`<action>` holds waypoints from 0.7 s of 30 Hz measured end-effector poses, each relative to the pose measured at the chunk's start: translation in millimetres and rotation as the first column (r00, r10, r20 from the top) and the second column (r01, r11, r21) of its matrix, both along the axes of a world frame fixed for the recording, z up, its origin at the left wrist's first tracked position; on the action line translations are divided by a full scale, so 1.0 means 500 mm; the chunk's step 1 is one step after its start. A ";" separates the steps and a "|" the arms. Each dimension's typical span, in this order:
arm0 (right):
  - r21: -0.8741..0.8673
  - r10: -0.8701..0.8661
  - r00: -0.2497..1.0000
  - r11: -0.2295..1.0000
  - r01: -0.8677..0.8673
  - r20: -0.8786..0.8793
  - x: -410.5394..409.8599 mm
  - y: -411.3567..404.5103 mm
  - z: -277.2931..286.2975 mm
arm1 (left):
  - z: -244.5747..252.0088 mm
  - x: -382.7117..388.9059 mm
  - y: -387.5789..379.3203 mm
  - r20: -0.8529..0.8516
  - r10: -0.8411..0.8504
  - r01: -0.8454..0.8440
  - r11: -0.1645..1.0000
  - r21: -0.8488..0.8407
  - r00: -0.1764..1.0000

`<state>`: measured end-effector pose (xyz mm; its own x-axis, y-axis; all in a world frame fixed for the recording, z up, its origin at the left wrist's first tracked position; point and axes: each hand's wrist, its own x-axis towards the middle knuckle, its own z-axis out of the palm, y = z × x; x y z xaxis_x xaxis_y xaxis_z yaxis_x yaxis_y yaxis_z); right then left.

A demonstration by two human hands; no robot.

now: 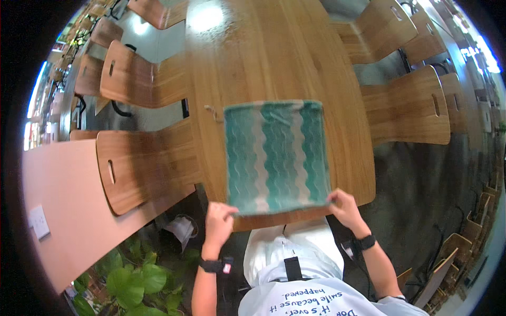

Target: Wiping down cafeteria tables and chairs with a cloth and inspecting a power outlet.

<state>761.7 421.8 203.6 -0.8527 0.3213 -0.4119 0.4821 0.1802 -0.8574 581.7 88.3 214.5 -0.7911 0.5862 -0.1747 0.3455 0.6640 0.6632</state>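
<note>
A square teal cloth with pale wavy stripes lies spread flat near the front end of a wooden table. My left hand pinches the cloth's near left corner between thumb and fingers. At the near right corner, my right hand has its fingertips closed on the edge. Both corners are close to the table's front edge. A small twisted string-like item rests on the wood just left of the cloth's far left corner. Each wrist wears a black band.
Wooden chairs line the table's left side, and more chairs stand at the right. A pink partition with a wall socket is at the lower left, beside a leafy green plant. A white-lined bin stands below the table.
</note>
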 end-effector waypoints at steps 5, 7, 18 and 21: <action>-0.199 -0.035 0.993 0.978 0.056 0.109 0.085 -0.037 -0.005 | 0.001 0.124 -0.090 0.442 -0.087 0.113 0.993 -0.031 0.893; -0.121 -0.038 0.998 0.992 0.044 0.049 0.042 -0.033 -0.001 | -0.003 0.099 -0.083 0.363 -0.050 0.058 0.998 -0.010 0.930; 0.386 -0.331 0.909 0.826 0.410 -0.255 -0.285 0.026 -0.137 | -0.064 -0.141 0.117 -0.097 0.260 -0.258 0.966 0.031 0.961; 0.613 -0.136 0.938 0.725 0.314 -0.320 -0.305 -0.042 -0.110 | -0.116 -0.112 0.121 -0.288 0.149 -0.177 0.982 -0.073 0.946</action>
